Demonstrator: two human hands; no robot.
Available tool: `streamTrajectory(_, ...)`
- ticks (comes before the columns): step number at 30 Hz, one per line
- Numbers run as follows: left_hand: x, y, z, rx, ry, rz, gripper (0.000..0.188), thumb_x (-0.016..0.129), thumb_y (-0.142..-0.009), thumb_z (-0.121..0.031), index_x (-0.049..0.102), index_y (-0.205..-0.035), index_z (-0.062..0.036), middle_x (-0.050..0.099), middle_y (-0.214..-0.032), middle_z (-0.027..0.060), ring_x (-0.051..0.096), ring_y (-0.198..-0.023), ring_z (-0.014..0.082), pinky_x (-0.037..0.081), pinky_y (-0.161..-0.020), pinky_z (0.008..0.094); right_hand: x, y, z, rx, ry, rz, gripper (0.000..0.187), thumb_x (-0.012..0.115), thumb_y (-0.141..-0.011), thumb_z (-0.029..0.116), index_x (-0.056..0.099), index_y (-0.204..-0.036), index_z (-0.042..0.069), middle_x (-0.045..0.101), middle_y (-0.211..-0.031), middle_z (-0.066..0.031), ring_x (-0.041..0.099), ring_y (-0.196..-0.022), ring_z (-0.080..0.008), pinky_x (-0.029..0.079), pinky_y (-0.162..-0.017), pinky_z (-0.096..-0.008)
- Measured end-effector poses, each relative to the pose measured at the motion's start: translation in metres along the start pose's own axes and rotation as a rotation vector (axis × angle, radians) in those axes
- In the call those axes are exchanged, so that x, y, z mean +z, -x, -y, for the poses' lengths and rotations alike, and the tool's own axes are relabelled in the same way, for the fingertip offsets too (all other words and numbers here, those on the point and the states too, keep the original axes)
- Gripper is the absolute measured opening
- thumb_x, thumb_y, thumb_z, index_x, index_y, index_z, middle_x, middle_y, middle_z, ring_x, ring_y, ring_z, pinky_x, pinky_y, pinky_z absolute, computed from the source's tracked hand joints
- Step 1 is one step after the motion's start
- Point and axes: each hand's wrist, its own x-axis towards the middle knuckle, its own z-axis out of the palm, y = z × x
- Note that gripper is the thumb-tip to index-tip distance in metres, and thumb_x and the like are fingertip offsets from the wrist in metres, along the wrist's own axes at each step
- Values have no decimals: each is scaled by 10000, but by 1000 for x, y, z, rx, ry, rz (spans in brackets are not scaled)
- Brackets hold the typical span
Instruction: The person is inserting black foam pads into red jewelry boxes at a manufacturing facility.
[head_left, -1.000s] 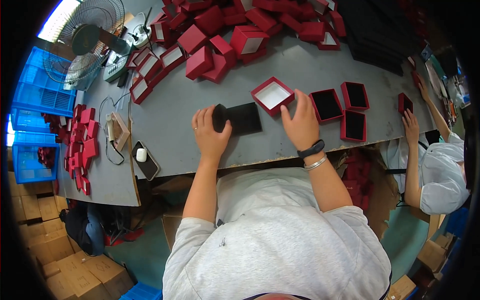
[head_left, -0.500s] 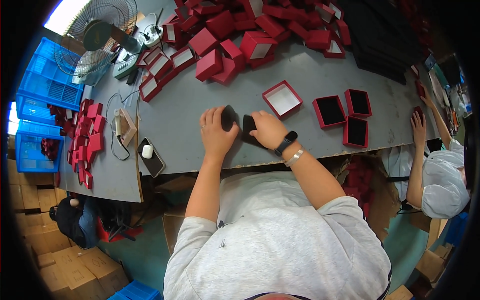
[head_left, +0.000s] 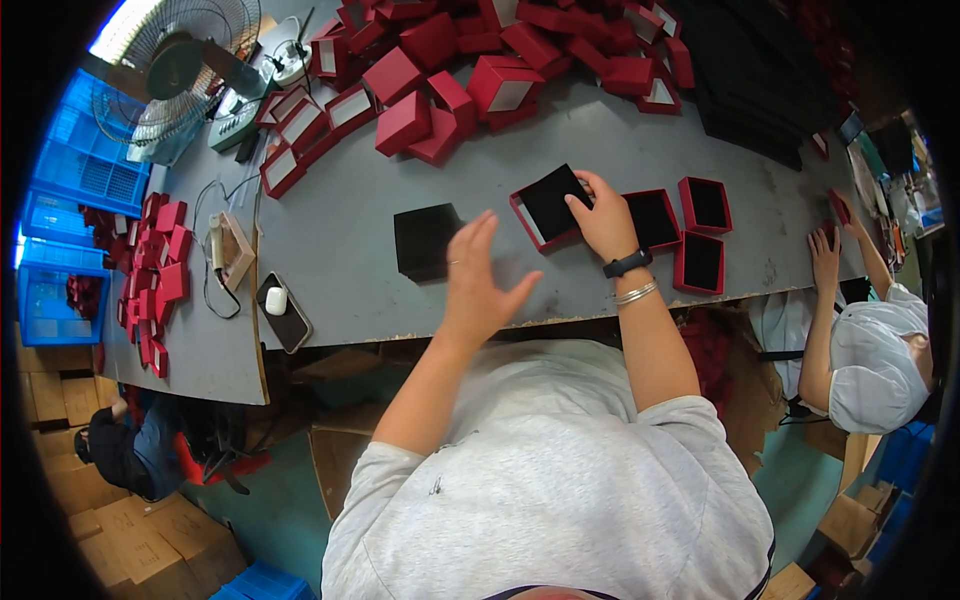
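My right hand [head_left: 604,222] pinches a thin black foam pad [head_left: 556,205] by its right side. Tilted, the pad lies over an open red box [head_left: 522,217], whose white inside shows in part at the left. To the left on the grey table rests a black block [head_left: 423,240], perhaps a stack of such pads. Just right of that block is my left hand [head_left: 478,285], fingers spread and holding nothing. Close by my right hand stand three red boxes with black inserts: one partly behind the hand [head_left: 655,220], one farther back [head_left: 706,205] and one nearer [head_left: 698,262].
A heap of red boxes [head_left: 430,45] fills the table's far side, beside black sheets [head_left: 750,90]. At left are a fan [head_left: 175,65], a phone [head_left: 287,325] with a white case, a glue gun [head_left: 217,245] and more red boxes [head_left: 160,270]. Another person [head_left: 870,350] works at right.
My right hand has carried a black pad rightward onto the open red box. My left hand has let go of the black block, moved slightly right and nearer, and opened.
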Motion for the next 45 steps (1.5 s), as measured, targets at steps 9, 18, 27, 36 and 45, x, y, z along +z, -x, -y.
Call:
streamTrajectory(9, 48, 0, 16, -312, 31, 307, 1173, 931, -618, -295, 265, -1526, 32, 464, -1451, 259, 460, -1344, 401, 390, -1123, 450, 18, 59, 10, 3, 82, -144, 304, 718, -894, 182, 579, -1107, 15, 666, -1167, -164, 602, -1068, -343, 489, -924, -437)
streamTrajectory(18, 51, 7, 19, -283, -16, 240, 1156, 933, -616, -318, 291, -1511, 31, 482, -1427, 259, 483, -1312, 409, 413, -1096, 459, 13, 78, -16, -401, 419, -215, 336, 685, -921, 178, 639, -1218, 27, 598, -1332, -136, 530, -1234, -357, 436, -1035, -462)
streamTrajectory(27, 49, 4, 16, -253, -28, 199, 1095, 930, -613, -312, 350, -1471, 44, 526, -1371, 258, 514, -1268, 415, 436, -1060, 467, -12, 110, -6, -549, 518, -149, 314, 683, -907, 173, 686, -1194, 46, 650, -1217, -81, 567, -1201, -281, 433, -1038, -431)
streamTrajectory(36, 51, 8, 17, -214, -67, 204, 1068, 911, -637, -357, 365, -1458, 52, 539, -1353, 252, 517, -1266, 406, 432, -1061, 471, -21, 87, -4, -471, 511, 22, 384, 723, -884, 243, 679, -1213, 48, 663, -1229, -84, 556, -1226, -294, 414, -1051, -442)
streamTrajectory(45, 50, 6, 20, -253, -23, 283, 1085, 911, -610, -302, 346, -1483, 10, 502, -1411, 234, 480, -1309, 393, 407, -1091, 460, -8, 60, -1, -488, 587, 119, 558, 668, -931, 365, 572, -1381, 50, 557, -1442, -108, 439, -1388, -316, 358, -1125, -464)
